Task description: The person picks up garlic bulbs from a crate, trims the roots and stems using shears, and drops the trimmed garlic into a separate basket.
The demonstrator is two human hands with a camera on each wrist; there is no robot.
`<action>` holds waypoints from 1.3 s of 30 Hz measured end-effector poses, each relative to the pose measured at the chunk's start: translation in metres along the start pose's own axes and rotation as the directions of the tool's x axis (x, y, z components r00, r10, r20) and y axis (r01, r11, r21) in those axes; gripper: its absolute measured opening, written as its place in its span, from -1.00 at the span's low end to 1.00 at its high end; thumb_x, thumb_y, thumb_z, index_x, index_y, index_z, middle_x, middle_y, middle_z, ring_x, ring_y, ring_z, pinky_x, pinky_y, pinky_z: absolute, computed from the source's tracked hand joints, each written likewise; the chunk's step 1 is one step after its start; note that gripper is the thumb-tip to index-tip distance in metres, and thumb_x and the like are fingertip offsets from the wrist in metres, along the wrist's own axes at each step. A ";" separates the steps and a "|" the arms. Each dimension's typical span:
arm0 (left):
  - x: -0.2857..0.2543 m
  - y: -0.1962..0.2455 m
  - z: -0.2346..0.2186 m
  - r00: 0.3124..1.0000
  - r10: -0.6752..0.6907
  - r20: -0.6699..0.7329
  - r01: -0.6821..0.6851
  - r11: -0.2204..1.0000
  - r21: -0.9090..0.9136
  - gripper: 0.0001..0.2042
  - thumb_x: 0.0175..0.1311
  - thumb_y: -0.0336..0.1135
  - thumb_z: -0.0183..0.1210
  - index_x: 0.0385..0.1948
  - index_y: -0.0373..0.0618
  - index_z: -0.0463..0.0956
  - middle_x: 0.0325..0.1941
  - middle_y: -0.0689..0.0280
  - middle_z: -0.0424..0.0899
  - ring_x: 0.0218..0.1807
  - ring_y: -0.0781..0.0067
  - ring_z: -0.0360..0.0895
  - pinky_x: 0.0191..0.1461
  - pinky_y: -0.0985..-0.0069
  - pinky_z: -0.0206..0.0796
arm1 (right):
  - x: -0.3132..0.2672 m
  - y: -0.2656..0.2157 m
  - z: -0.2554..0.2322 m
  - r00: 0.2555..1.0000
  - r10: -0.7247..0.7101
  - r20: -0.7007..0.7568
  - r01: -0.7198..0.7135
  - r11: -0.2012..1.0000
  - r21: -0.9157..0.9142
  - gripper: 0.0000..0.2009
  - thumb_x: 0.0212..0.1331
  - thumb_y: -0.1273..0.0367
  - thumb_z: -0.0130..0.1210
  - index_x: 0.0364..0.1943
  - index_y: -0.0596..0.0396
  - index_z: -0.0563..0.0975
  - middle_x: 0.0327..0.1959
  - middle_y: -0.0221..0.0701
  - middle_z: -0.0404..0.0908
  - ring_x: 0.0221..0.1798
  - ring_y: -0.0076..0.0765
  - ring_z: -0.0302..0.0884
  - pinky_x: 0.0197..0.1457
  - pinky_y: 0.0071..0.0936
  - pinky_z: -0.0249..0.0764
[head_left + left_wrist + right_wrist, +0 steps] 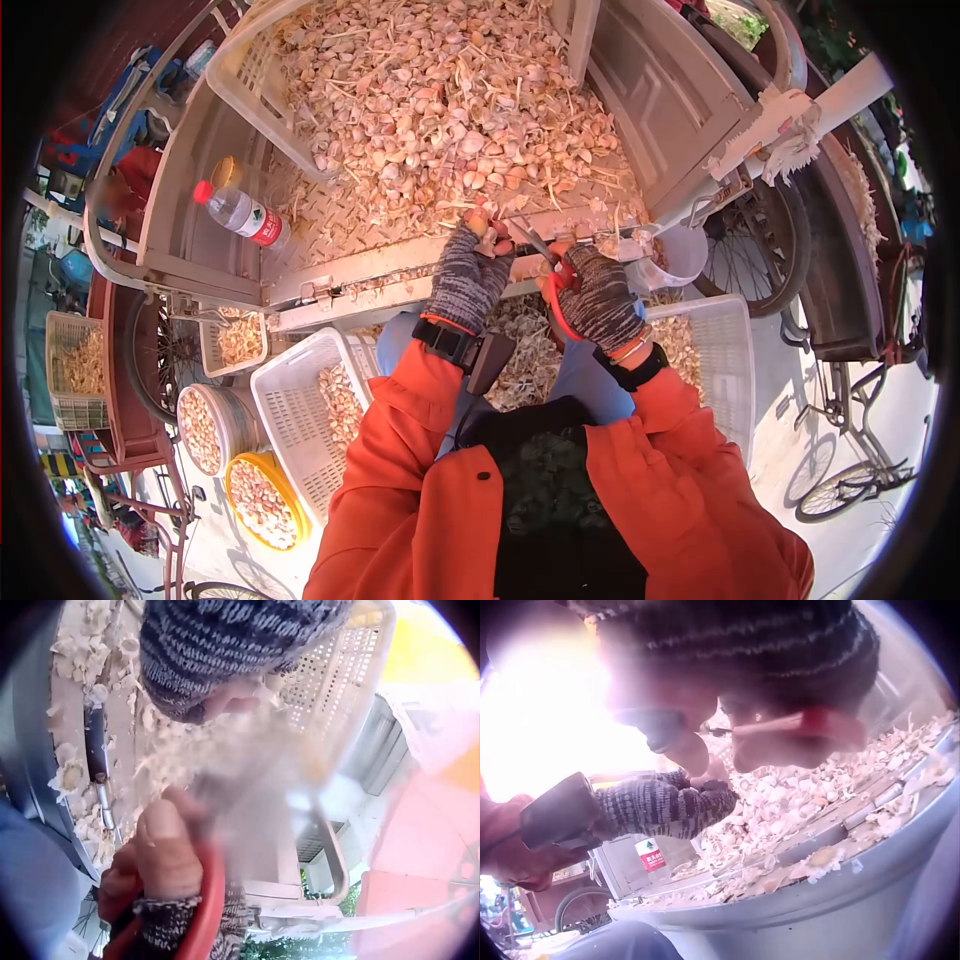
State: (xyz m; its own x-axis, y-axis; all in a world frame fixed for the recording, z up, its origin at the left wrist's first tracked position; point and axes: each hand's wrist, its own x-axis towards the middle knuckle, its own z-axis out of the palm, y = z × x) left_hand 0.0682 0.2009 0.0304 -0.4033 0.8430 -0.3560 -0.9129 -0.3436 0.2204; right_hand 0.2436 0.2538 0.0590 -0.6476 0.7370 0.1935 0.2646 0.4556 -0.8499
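Over the near edge of the cart bed, the left hand (468, 275), in a grey knit glove with bare fingertips, pinches what looks like garlic; fingers partly hide it. Just to its right, the gloved right hand (600, 297) grips red-handled scissors (554, 302), blades pointing toward the left hand. In the left wrist view, the right hand (165, 859) has its fingers around the red handle (211, 900), and the blade area is blurred. The right wrist view shows the left hand (664, 806) beyond the right hand (742, 667). A heap of garlic cloves (440, 120) covers the bed.
A red-capped bottle (240, 215) lies at the bed's left. Below are a white crate (300, 400), a white bucket (240, 420) and a yellow bucket (290, 500) with cloves. Another crate (725, 350) and a white pail (685, 255) stand right, near a wheel (765, 250).
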 end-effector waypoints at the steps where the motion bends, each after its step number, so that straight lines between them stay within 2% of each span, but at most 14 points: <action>1: -0.007 -0.003 -0.004 1.000 -0.004 0.001 0.004 1.000 -0.002 -0.86 0.22 -0.41 0.13 -0.25 -0.19 0.42 -0.37 0.27 0.49 -0.36 0.39 0.47 -0.49 0.51 0.26 | -0.002 0.000 -0.001 0.996 -0.091 -0.011 0.090 0.990 -0.109 -0.74 -0.06 0.42 0.18 -0.21 0.13 0.54 -0.42 -0.21 0.57 -0.34 -0.19 0.55 -0.24 -0.36 0.47; 8: -0.042 -0.016 -0.005 0.992 0.011 -0.124 -0.003 0.998 0.061 -0.87 0.24 -0.39 0.12 -0.25 -0.21 0.44 -0.44 0.31 0.49 -0.42 0.46 0.48 -0.42 0.59 0.43 | -0.009 0.004 0.002 0.946 -0.322 0.037 0.312 0.874 -0.373 -0.70 -0.05 0.38 0.12 -0.16 0.10 0.52 -0.31 -0.18 0.57 -0.25 -0.03 0.50 -0.16 -0.24 0.45; 14: -0.053 -0.011 -0.009 0.994 0.043 -0.098 -0.035 0.996 0.079 -0.84 0.24 -0.42 0.13 -0.21 -0.25 0.41 -0.34 0.32 0.46 -0.40 0.51 0.42 -0.27 0.65 0.41 | -0.016 0.016 0.016 0.983 -0.124 0.132 0.118 0.991 0.058 -0.72 0.02 0.36 0.19 -0.15 0.11 0.52 -0.42 -0.32 0.58 -0.50 -0.33 0.52 -0.45 -0.44 0.45; 15: -0.055 -0.006 -0.015 0.999 -0.013 0.029 0.010 0.995 0.096 -0.82 0.24 -0.43 0.12 -0.18 -0.26 0.39 -0.34 0.33 0.45 -0.40 0.53 0.39 -0.27 0.65 0.37 | -0.014 0.009 0.012 0.902 0.142 0.408 -0.350 0.794 0.497 -0.75 0.05 0.36 0.19 -0.18 0.10 0.54 -0.44 -0.40 0.57 -0.53 -0.45 0.49 -0.49 -0.52 0.42; 16: -0.055 0.000 -0.023 0.985 -0.075 0.156 0.056 0.991 0.118 -0.80 0.24 -0.44 0.12 -0.15 -0.28 0.37 -0.34 0.33 0.45 -0.39 0.55 0.36 -0.28 0.65 0.34 | -0.013 -0.005 0.007 0.669 0.191 0.719 -0.740 0.260 0.620 -0.79 0.07 0.36 0.19 -0.20 0.08 0.55 -0.47 -0.48 0.56 -0.55 -0.58 0.47 -0.54 -0.60 0.39; 20: -0.070 0.039 -0.059 0.988 0.132 0.083 -0.144 0.978 0.152 -0.82 0.22 -0.53 0.08 -0.15 -0.28 0.41 -0.27 0.28 0.48 -0.33 0.52 0.37 -0.28 0.58 0.29 | 0.001 -0.030 0.013 0.781 0.272 0.562 -0.529 0.768 0.362 -0.74 0.13 0.32 0.18 -0.16 0.16 0.52 -0.42 -0.52 0.57 -0.51 -0.72 0.43 -0.57 -0.73 0.34; 22: -0.099 0.095 -0.087 0.930 0.347 0.116 -0.360 0.805 0.472 -0.82 0.21 -0.44 0.13 -0.17 -0.23 0.45 -0.35 0.32 0.49 -0.36 0.55 0.39 -0.30 0.61 0.25 | 0.025 0.043 0.026 0.948 0.116 0.298 -0.268 0.796 0.542 -0.69 0.05 0.31 0.26 -0.13 0.11 0.53 -0.32 -0.41 0.62 -0.40 -0.54 0.51 -0.37 -0.60 0.45; 24: -0.127 0.152 -0.153 0.805 0.593 0.016 -0.357 0.464 0.810 -0.85 0.18 -0.43 0.14 -0.23 -0.19 0.50 -0.45 0.40 0.48 -0.42 0.61 0.36 -0.29 0.66 0.24 | 0.055 0.025 0.001 0.988 0.080 0.133 -0.053 0.979 -0.197 -0.69 0.03 0.34 0.26 -0.12 0.10 0.53 -0.32 -0.32 0.62 -0.35 -0.43 0.54 -0.24 -0.49 0.48; 26: -0.154 0.198 -0.220 0.686 0.723 -0.081 -0.107 0.210 0.972 -0.81 0.13 -0.42 0.16 -0.22 -0.20 0.51 -0.35 0.30 0.52 -0.33 0.42 0.45 -0.19 0.51 0.32 | 0.093 0.051 0.004 0.998 0.037 0.050 -0.024 0.973 -0.228 -0.67 0.00 0.34 0.25 -0.10 0.07 0.52 -0.36 -0.26 0.59 -0.35 -0.38 0.54 -0.22 -0.43 0.47; 28: -0.171 0.233 -0.270 0.779 0.626 -0.029 0.511 -0.606 0.610 -0.71 0.10 -0.45 0.13 -0.09 -0.21 0.48 -0.15 0.15 0.59 -0.13 0.14 0.50 -0.01 0.31 0.32 | 0.124 0.060 0.018 1.000 0.019 0.016 -0.015 0.972 -0.235 -0.67 0.01 0.36 0.20 -0.07 0.03 0.51 -0.35 -0.25 0.58 -0.32 -0.27 0.55 -0.21 -0.36 0.47; 31: -0.164 0.215 -0.252 0.650 0.729 0.216 0.529 -0.637 0.560 -0.62 0.06 -0.41 0.19 -0.02 -0.21 0.44 0.08 0.06 0.42 0.20 0.06 0.28 0.25 0.24 0.13 | 0.155 0.076 0.044 0.984 -0.166 0.064 0.178 0.941 -0.287 -0.71 0.07 0.40 0.07 -0.08 0.09 0.48 -0.27 -0.13 0.57 -0.22 0.02 0.51 -0.12 -0.19 0.43; 35: -0.104 0.150 -0.112 0.649 0.630 0.426 -0.125 -0.464 0.877 -0.68 0.20 -0.42 0.09 0.02 -0.11 0.40 0.12 0.22 0.45 0.12 0.40 0.37 0.18 0.47 0.17 | 0.171 0.074 0.062 0.975 -0.213 0.067 0.220 0.864 -0.453 -0.70 0.03 0.43 0.10 -0.09 0.11 0.48 -0.28 -0.12 0.56 -0.23 -0.04 0.54 -0.15 -0.24 0.46; 37: -0.062 0.107 -0.069 0.662 0.606 0.441 -0.476 -0.115 0.872 -0.76 0.27 -0.35 0.07 -0.06 -0.16 0.43 -0.04 0.29 0.55 -0.06 0.53 0.44 0.03 0.56 0.27 | 0.168 0.062 0.058 0.991 -0.130 0.042 0.137 0.918 -0.373 -0.70 0.03 0.46 0.10 -0.09 0.10 0.48 -0.29 -0.14 0.56 -0.25 -0.08 0.54 -0.17 -0.26 0.47; 39: -0.023 0.073 -0.034 0.868 0.403 0.288 -0.429 0.318 0.846 -0.68 0.31 -0.26 0.07 0.04 -0.17 0.42 -0.03 0.26 0.55 -0.14 0.54 0.50 -0.11 0.58 0.34 | 0.155 0.045 0.045 0.999 -0.040 0.032 0.046 0.980 -0.194 -0.70 0.01 0.51 0.12 -0.10 0.10 0.49 -0.36 -0.24 0.57 -0.33 -0.26 0.54 -0.24 -0.38 0.48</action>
State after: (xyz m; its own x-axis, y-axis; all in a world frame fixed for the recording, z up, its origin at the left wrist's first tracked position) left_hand 0.0088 0.1421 0.0244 -0.7000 0.7129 0.0416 -0.0639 -0.1205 0.9907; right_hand 0.1232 0.3664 0.0285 -0.6803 0.7018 0.2116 0.3686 0.5771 -0.7287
